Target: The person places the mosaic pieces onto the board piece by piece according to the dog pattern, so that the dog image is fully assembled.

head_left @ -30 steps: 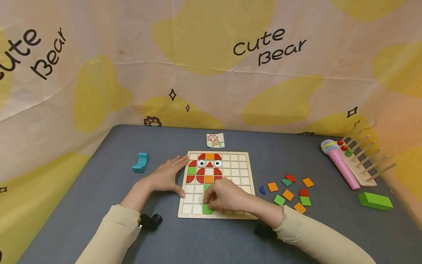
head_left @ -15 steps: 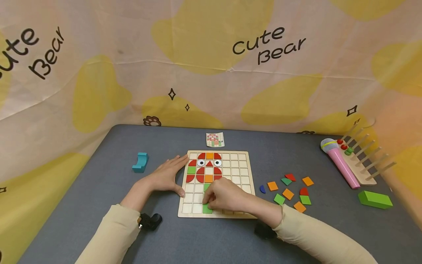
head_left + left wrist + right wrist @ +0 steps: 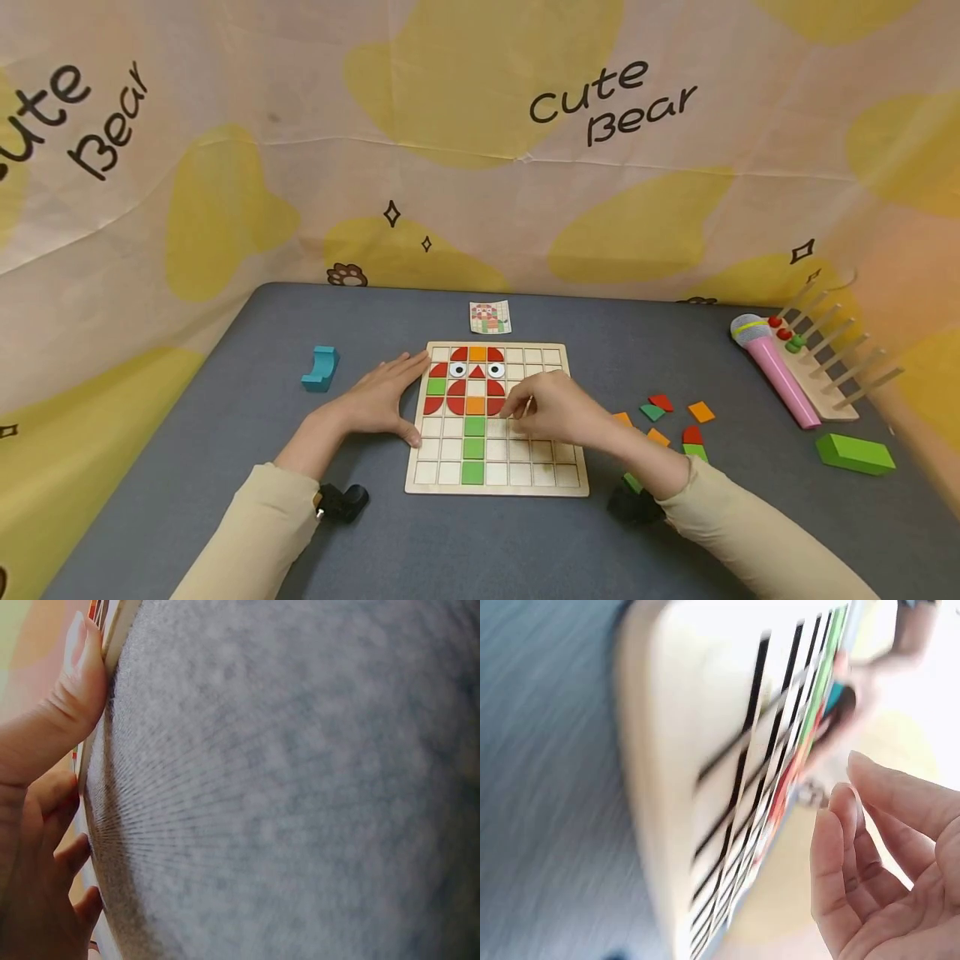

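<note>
A wooden grid board (image 3: 534,479) lies flat on the table. Red, orange and green pieces with two eye tiles form a pattern on it, including a column of green squares (image 3: 473,448). Along the board's left edge rests my left hand (image 3: 378,398), fingers extended; in the left wrist view its thumb (image 3: 79,682) and fingertips touch the rim. Over the board's right half hovers my right hand (image 3: 558,408), its fingers loosely bent. The right wrist view shows no piece between the thumb and fingers of that right hand (image 3: 885,862).
Loose orange, green and red pieces (image 3: 701,412) lie right of the board, some behind the right forearm. A picture card (image 3: 490,317) lies beyond it. A teal block (image 3: 321,369) sits left; a pink microphone (image 3: 780,379), pegged rack (image 3: 836,410) and green block (image 3: 855,454) stand right.
My right hand has lifted from the green column and moved right and away from me, uncovering the green squares. The left hand has stayed at the board's edge.
</note>
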`<action>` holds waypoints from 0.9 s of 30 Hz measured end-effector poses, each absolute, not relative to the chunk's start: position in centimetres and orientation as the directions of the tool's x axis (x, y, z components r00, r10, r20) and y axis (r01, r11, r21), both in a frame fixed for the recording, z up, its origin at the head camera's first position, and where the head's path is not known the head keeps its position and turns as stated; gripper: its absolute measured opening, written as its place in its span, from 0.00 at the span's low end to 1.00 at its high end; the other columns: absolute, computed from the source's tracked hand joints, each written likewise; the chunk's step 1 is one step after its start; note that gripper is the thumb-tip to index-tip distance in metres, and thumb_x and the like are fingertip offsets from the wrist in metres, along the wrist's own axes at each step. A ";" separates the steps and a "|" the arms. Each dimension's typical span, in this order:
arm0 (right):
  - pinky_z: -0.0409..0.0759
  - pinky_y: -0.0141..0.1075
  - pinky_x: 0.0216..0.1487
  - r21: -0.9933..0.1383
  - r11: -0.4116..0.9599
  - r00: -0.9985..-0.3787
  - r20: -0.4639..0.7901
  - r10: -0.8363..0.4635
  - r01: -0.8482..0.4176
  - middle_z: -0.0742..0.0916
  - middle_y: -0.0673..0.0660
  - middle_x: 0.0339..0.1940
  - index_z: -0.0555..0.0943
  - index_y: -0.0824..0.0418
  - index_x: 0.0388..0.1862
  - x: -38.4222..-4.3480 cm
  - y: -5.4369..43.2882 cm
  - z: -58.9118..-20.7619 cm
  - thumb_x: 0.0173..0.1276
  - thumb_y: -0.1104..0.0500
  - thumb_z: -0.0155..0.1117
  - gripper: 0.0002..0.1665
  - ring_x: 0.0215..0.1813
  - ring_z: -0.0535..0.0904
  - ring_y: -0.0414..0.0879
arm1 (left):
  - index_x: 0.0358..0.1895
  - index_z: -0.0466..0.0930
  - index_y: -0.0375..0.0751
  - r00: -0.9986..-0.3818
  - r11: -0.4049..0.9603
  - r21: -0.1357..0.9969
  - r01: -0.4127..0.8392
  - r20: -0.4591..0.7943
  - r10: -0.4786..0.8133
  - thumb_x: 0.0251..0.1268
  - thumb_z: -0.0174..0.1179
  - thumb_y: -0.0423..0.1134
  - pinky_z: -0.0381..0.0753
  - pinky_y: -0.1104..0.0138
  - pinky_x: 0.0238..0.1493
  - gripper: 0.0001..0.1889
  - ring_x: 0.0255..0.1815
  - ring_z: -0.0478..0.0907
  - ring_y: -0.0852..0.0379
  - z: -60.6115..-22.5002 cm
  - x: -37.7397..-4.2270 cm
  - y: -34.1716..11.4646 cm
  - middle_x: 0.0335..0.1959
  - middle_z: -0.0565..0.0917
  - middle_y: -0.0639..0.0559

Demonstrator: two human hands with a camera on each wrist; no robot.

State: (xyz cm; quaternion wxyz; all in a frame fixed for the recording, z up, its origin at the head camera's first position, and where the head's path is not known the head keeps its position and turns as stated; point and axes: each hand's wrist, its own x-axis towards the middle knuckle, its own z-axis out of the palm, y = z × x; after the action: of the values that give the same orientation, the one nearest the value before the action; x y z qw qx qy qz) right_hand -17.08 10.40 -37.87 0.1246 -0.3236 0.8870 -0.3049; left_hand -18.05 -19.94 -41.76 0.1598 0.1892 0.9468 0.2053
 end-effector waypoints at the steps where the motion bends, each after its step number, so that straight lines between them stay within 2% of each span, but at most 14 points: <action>1: 0.77 0.26 0.32 -0.628 0.614 -0.772 -0.032 -0.635 -0.479 0.89 0.46 0.29 0.89 0.56 0.34 -17.4 11.1 -37.8 0.57 0.64 0.72 0.06 0.31 0.79 0.35 | 0.79 0.50 0.41 -0.878 0.845 0.449 0.291 -0.225 0.422 0.34 0.78 0.62 0.47 0.39 0.79 0.66 0.83 0.45 0.38 -41.8 -18.1 -19.9 0.82 0.51 0.46; 6: 0.79 0.29 0.34 -0.636 0.649 -0.801 -0.080 -0.594 -0.418 0.90 0.49 0.33 0.89 0.56 0.39 -18.8 14.5 -37.3 0.59 0.63 0.72 0.08 0.32 0.80 0.37 | 0.79 0.50 0.42 -0.880 0.849 0.444 0.285 -0.230 0.416 0.34 0.79 0.62 0.47 0.39 0.79 0.67 0.83 0.45 0.38 -41.9 -18.1 -20.0 0.83 0.51 0.46; 12: 0.82 0.27 0.36 -0.637 0.644 -0.779 -0.108 -0.618 -0.423 0.90 0.55 0.37 0.88 0.60 0.42 -20.3 18.5 -37.2 0.60 0.64 0.72 0.11 0.35 0.83 0.38 | 0.79 0.50 0.42 -0.880 0.851 0.440 0.288 -0.228 0.416 0.34 0.78 0.62 0.48 0.39 0.79 0.67 0.83 0.46 0.38 -42.1 -18.2 -20.1 0.82 0.51 0.46; 27: 0.81 0.26 0.38 -0.626 0.669 -0.738 -0.213 -0.640 -0.401 0.89 0.53 0.35 0.87 0.58 0.40 -21.2 24.1 -38.0 0.54 0.60 0.77 0.14 0.35 0.80 0.36 | 0.79 0.50 0.42 -0.880 0.849 0.445 0.284 -0.230 0.415 0.34 0.78 0.62 0.48 0.39 0.79 0.67 0.83 0.46 0.38 -41.9 -18.1 -19.9 0.82 0.51 0.47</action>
State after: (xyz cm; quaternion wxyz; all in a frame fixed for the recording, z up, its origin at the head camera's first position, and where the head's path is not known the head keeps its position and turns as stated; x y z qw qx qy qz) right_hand -21.24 24.11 -38.04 0.2126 -0.2929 0.8885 -0.2820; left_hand -18.15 -19.94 -41.94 0.1609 0.1842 0.9481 0.2033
